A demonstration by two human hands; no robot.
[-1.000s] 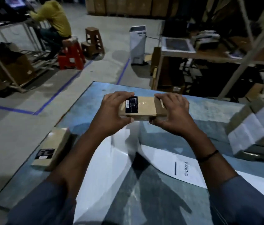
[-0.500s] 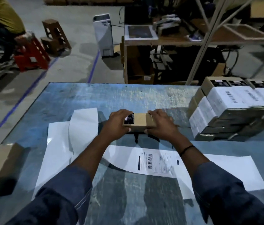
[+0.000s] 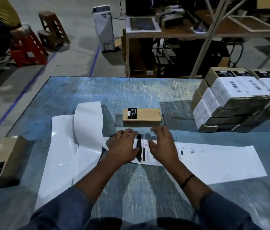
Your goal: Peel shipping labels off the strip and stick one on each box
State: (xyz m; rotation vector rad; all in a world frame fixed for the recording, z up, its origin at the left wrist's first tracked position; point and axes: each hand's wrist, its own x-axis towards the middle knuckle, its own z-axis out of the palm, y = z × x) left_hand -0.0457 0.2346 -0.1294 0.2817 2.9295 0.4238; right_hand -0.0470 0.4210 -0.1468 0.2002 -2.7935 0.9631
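Head view: open hands (image 3: 122, 150) (image 3: 163, 146) apparently touch label strip (image 3: 213, 161).

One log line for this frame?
step: pre-peel | left hand: open, over strip | right hand: open, over strip | box: on table, no shipping label

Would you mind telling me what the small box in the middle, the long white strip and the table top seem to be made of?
Box: brown cardboard, matte, no shine. Strip: thin paper; its curled empty end gleams, probably slick backing. Table top: hard, blue-grey, scratched and slightly reflective; perhaps painted metal or laminate, I cannot tell which.
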